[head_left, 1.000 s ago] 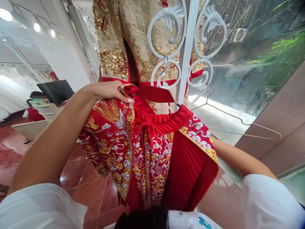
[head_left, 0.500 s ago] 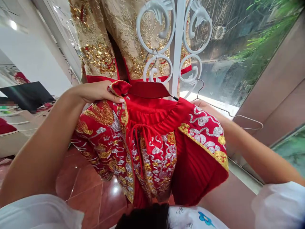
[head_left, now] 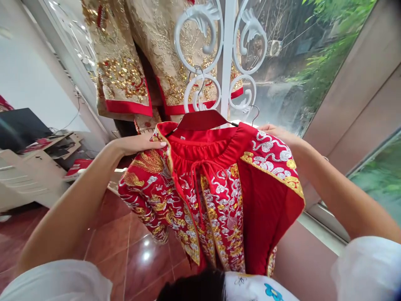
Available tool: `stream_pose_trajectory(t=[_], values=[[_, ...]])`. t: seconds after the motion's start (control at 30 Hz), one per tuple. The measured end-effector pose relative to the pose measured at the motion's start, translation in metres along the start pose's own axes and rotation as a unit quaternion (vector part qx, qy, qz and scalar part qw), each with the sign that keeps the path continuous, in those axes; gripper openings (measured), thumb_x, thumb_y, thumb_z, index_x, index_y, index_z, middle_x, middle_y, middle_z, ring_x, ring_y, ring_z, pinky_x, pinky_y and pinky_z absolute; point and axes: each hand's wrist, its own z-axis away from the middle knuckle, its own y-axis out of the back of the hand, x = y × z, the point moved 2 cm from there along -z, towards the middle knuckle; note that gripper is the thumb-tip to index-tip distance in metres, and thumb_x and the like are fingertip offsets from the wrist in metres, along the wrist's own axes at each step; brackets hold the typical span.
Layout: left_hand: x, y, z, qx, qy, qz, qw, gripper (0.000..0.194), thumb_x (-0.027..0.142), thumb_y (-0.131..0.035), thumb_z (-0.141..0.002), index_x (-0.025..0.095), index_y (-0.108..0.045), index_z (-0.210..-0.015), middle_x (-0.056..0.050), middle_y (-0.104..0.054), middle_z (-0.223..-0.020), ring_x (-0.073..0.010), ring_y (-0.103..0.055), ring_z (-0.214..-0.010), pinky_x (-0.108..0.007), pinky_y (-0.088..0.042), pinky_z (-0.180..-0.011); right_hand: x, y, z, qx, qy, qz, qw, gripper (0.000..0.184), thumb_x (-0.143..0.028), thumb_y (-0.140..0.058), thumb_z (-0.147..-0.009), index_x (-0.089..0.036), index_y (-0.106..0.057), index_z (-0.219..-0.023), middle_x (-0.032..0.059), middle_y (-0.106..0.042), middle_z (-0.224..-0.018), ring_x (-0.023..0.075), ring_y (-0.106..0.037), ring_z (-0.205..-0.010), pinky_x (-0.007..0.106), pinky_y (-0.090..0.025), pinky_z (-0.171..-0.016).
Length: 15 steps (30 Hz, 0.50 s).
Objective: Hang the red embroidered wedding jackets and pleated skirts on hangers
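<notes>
An embroidered red jacket (head_left: 156, 196) with gold and silver stitching hangs open in front of me. Its left front edge by the collar is pinched in my left hand (head_left: 138, 144), thumb on top. My right hand (head_left: 274, 130) grips the opposite shoulder, with most of its fingers hidden behind the cloth. Between the jacket fronts is a red garment with a gathered waistband (head_left: 208, 150) and a tied red cord (head_left: 198, 184). A dark red hanger (head_left: 200, 120) with a metal hook rises at the neck, its arms mostly covered.
Behind stands a white scrolled metal rack (head_left: 228, 62), with a gold-beaded garment (head_left: 125, 79) hanging beside it. A second hanger's hook (head_left: 257, 113) shows behind my right hand. A window (head_left: 291, 62) is at the right; a desk (head_left: 25, 179) with a dark monitor (head_left: 19, 129) is at the left.
The jacket's left side has shifted right and down with my left hand, and its collar sits closer over the hanger. My right hand keeps its hold. The view has shifted slightly.
</notes>
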Motion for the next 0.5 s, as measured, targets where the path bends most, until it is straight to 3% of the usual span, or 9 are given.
stream_pose_trajectory(t=[0.1,0.2,0.27,0.37,0.43,0.5], values=[[0.004,-0.015,0.017,0.172,-0.028,-0.162,0.971,0.039,0.052,-0.056,-0.076,0.023,-0.061,-0.103,-0.003,-0.069,-0.103,-0.0258,-0.060,-0.088,-0.040,-0.045,-0.080,-0.008,0.000,0.001,-0.023,0.021,0.037,0.999,0.036,-0.053,-0.070,-0.066,-0.018,-0.067,-0.072,0.0024,-0.065,-0.066,0.0129,-0.057,-0.059,0.025,-0.045,-0.055],[0.015,-0.031,0.037,0.319,-0.026,-0.300,0.899,0.041,0.057,-0.051,-0.080,0.023,-0.059,-0.101,-0.006,-0.068,-0.099,-0.0288,-0.061,-0.088,-0.039,-0.045,-0.079,-0.020,-0.001,-0.001,0.059,0.107,0.179,0.976,0.040,-0.055,-0.062,-0.074,-0.016,-0.062,-0.066,0.0012,-0.056,-0.056,0.0121,-0.053,-0.057,0.024,-0.038,-0.053],[0.019,-0.040,0.045,0.338,0.007,-0.349,0.874,0.045,0.059,-0.048,-0.080,0.020,-0.056,-0.101,-0.010,-0.067,-0.096,-0.0311,-0.061,-0.087,-0.040,-0.046,-0.075,-0.028,-0.001,-0.002,0.182,0.178,0.295,0.921,0.039,-0.050,-0.057,-0.081,-0.015,-0.057,-0.063,0.0003,-0.046,-0.050,0.0121,-0.050,-0.058,0.024,-0.035,-0.054],[0.024,-0.052,0.049,0.324,0.020,-0.385,0.864,0.055,0.058,-0.049,-0.081,0.012,-0.051,-0.111,-0.018,-0.064,-0.101,-0.0356,-0.060,-0.093,-0.043,-0.047,-0.077,-0.033,-0.003,-0.001,0.339,0.227,0.417,0.812,0.033,-0.041,-0.051,-0.086,-0.016,-0.053,-0.064,0.0006,-0.040,-0.049,0.0140,-0.050,-0.061,0.026,-0.032,-0.058],[0.035,-0.063,0.049,0.369,-0.032,-0.415,0.831,0.063,0.053,-0.050,-0.082,0.007,-0.044,-0.125,-0.023,-0.056,-0.118,-0.0389,-0.052,-0.111,-0.048,-0.041,-0.092,-0.032,-0.006,0.001,0.377,0.227,0.467,0.767,0.031,-0.038,-0.049,-0.087,-0.016,-0.050,-0.064,0.0011,-0.039,-0.050,0.0144,-0.049,-0.061,0.027,-0.031,-0.059],[0.056,-0.077,0.043,0.417,-0.119,-0.431,0.791,0.066,0.050,-0.053,-0.083,0.008,-0.039,-0.132,-0.023,-0.046,-0.132,-0.0381,-0.040,-0.125,-0.050,-0.029,-0.106,-0.030,-0.008,0.002,0.387,0.228,0.495,0.743,0.031,-0.035,-0.048,-0.087,-0.017,-0.047,-0.062,0.0011,-0.038,-0.050,0.0137,-0.048,-0.059,0.028,-0.030,-0.059]])
